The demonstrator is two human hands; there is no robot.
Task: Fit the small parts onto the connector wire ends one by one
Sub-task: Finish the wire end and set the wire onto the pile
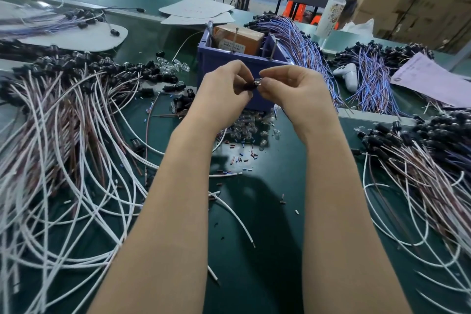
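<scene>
A: What have the hands got?
B: The left hand (pixel 224 84) pinches a black connector (pixel 248 86). The right hand (pixel 290 89) pinches a clear part (pixel 256 82) against it, fingers curled.
A: Where?
B: Above the worktop (pixel 254 211), before the bin (pixel 226 65). A heap (pixel 247 130) of clear bits lies below, with wires (pixel 63 135) on both sides.

Soft, even light from overhead here. A dim shadow pools on the table (pixel 163 38) just nearer than the blue bin (pixel 219 58). Beyond the bin everything blurs; far from it, straight edges bow outward.
</scene>
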